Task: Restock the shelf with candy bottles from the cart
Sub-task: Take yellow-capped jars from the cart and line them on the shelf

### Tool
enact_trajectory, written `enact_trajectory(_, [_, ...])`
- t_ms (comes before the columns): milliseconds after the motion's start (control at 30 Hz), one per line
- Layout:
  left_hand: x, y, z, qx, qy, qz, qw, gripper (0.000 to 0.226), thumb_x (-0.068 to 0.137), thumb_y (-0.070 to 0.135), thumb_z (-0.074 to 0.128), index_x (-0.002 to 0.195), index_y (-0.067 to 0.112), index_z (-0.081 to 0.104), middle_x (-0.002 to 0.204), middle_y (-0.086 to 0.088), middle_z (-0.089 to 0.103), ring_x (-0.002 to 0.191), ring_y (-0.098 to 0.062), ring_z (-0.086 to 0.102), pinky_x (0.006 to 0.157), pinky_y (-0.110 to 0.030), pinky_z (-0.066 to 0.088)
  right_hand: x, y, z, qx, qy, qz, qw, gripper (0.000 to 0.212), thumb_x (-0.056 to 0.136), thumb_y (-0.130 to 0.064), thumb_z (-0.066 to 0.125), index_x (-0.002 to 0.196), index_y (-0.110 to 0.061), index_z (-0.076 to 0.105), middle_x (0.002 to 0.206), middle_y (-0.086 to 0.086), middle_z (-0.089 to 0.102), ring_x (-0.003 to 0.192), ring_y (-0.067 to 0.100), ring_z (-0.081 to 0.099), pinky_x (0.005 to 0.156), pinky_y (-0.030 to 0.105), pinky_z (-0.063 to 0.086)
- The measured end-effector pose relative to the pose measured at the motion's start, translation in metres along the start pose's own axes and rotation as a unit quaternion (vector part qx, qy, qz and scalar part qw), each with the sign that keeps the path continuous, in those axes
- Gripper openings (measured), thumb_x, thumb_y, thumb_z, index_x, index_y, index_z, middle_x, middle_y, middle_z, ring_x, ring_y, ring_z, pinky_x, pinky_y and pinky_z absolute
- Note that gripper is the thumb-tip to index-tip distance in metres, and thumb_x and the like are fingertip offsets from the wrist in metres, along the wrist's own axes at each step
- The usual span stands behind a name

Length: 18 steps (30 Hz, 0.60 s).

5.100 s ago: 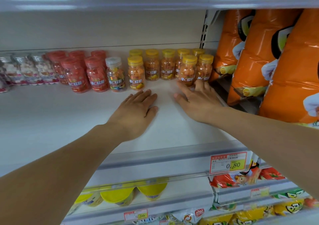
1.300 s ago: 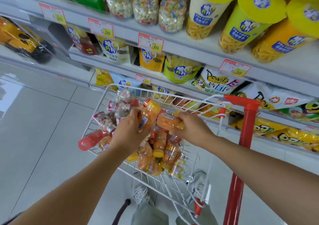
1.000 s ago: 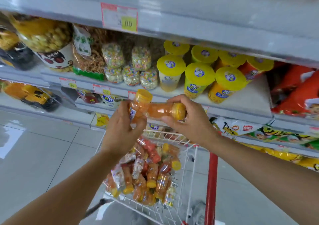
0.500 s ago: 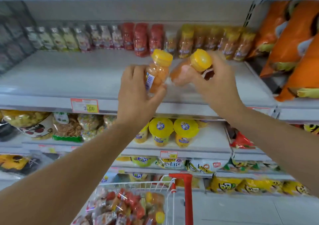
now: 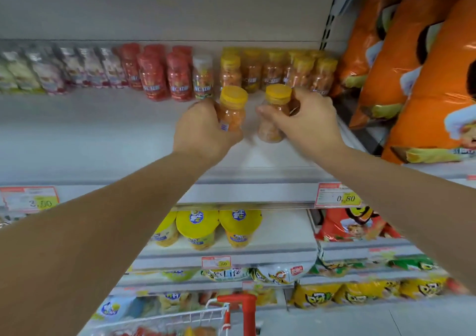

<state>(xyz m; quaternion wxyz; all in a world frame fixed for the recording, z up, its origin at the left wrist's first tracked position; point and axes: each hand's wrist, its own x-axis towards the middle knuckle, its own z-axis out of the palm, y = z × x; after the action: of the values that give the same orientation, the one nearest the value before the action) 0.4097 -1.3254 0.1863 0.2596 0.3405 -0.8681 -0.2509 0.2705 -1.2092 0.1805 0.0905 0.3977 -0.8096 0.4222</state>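
- Over the front half of the white shelf (image 5: 103, 134): holds two yellow-capped candy bottles side by side, near each other but apart, one in each hand.
- Wraps the left hand (image 5: 203, 129) round the left bottle (image 5: 231, 111), fingers curled about its body; holds it upright, with the base hidden behind the hand.
- Clasps the right bottle (image 5: 274, 114) in the right hand (image 5: 306, 124), thumb across the front and fingers curled behind; holds it slightly tilted.
- Cannot tell whether either base touches the shelf.
- Just behind the hands, at the back of the shelf: shows a row of yellow-capped bottles (image 5: 273, 70), upright and packed close.
- Left of that row: shows one white-capped bottle (image 5: 203, 76), then red bottles (image 5: 164, 75), all blurred.
- To the right, past the upright divider: shows tall orange bags (image 5: 422, 77).
- On the shelf's front rail, under the right forearm: shows a price tag (image 5: 337, 197).
- At the bottom edge, well below the shelf: shows the white wire cart (image 5: 195, 317), with blurred contents.
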Motion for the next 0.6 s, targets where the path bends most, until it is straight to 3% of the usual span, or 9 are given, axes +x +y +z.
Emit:
enact_trajectory(100, [0.008, -0.001, 0.005, -0.024, -0.019, -0.02, 0.999, 0.044, 0.07, 0.038, 0.08, 0.102, 0.013, 0.063, 0.096, -0.003, 0.067, 0.09, -0.026, 0.061, 0.074, -0.035, 0.048, 0.003, 0.003, -0.002, 0.034, -0.071, 0.017, 0.997, 0.051, 0.077, -0.061, 0.067, 0.107, -0.019, 0.062, 0.099, -0.004, 0.069, 0.091, 0.012, 0.064, 0.081, 0.034, 0.053])
enact_trajectory(167, [0.009, -0.004, 0.005, -0.041, -0.036, -0.019, 0.998, 0.048, 0.066, 0.042, 0.083, 0.101, 0.016, 0.064, 0.095, -0.001, 0.068, 0.089, -0.023, 0.063, 0.076, -0.037, 0.051, -0.001, 0.005, -0.007, 0.113, -0.158, 0.037, 0.98, 0.046, 0.08, -0.04, 0.074, 0.118, -0.02, 0.056, 0.105, -0.006, 0.068, 0.094, 0.005, 0.064, 0.085, 0.026, 0.054])
enact_trajectory(233, [0.006, -0.006, 0.004, -0.058, -0.046, -0.014, 0.997, 0.043, 0.072, 0.036, 0.081, 0.104, 0.015, 0.061, 0.097, -0.001, 0.067, 0.089, -0.023, 0.063, 0.079, -0.038, 0.052, -0.003, 0.012, -0.01, 0.168, -0.212, 0.049, 0.961, 0.049, 0.08, -0.018, 0.077, 0.123, -0.016, 0.053, 0.108, -0.001, 0.067, 0.096, 0.009, 0.066, 0.087, 0.03, 0.056])
enact_trajectory(300, [0.003, -0.007, 0.005, -0.071, -0.053, -0.017, 0.996, 0.039, 0.076, 0.03, 0.077, 0.107, 0.015, 0.058, 0.099, -0.001, 0.066, 0.09, -0.023, 0.064, 0.082, -0.04, 0.054, -0.002, 0.016, -0.009, 0.166, -0.203, 0.04, 0.964, 0.053, 0.076, -0.014, 0.081, 0.122, -0.01, 0.054, 0.108, 0.004, 0.068, 0.096, 0.016, 0.067, 0.087, 0.038, 0.056])
enact_trajectory(367, [0.002, -0.006, 0.005, -0.092, -0.056, -0.02, 0.994, 0.041, 0.075, 0.031, 0.077, 0.108, 0.015, 0.057, 0.099, -0.001, 0.067, 0.09, -0.024, 0.065, 0.083, -0.044, 0.055, 0.0, 0.015, -0.006, 0.133, -0.167, 0.043, 0.976, 0.062, 0.066, -0.03, 0.086, 0.117, -0.011, 0.056, 0.102, 0.001, 0.07, 0.091, 0.016, 0.068, 0.085, 0.042, 0.056])
enact_trajectory(467, [0.001, -0.004, 0.007, -0.11, -0.052, -0.023, 0.992, 0.043, 0.07, 0.038, 0.076, 0.103, 0.016, 0.058, 0.095, -0.002, 0.068, 0.09, -0.027, 0.065, 0.084, -0.046, 0.055, 0.0, 0.008, -0.005, 0.055, -0.124, 0.064, 0.989, 0.073, 0.064, -0.039, 0.087, 0.12, -0.012, 0.047, 0.093, -0.008, 0.066, 0.088, 0.011, 0.064, 0.084, 0.039, 0.053])
enact_trajectory(533, [0.001, -0.005, 0.009, -0.122, -0.047, -0.022, 0.991, 0.045, 0.065, 0.039, 0.075, 0.1, 0.016, 0.057, 0.093, -0.003, 0.068, 0.091, -0.03, 0.064, 0.084, -0.048, 0.055, -0.004, 0.005, -0.009, 0.056, -0.115, 0.074, 0.989, 0.082, 0.066, -0.04, 0.086, 0.126, -0.013, 0.036, 0.101, -0.004, 0.062, 0.093, 0.014, 0.062, 0.085, 0.039, 0.052])
enact_trajectory(600, [0.001, -0.006, 0.009, -0.12, -0.046, -0.019, 0.992, 0.045, 0.067, 0.036, 0.078, 0.102, 0.017, 0.057, 0.094, -0.003, 0.067, 0.091, -0.029, 0.065, 0.084, -0.047, 0.054, -0.012, 0.003, -0.019, 0.043, -0.113, 0.079, 0.99, 0.077, 0.07, -0.04, 0.084, 0.122, -0.015, 0.032, 0.111, 0.003, 0.057, 0.098, 0.019, 0.059, 0.085, 0.042, 0.051])
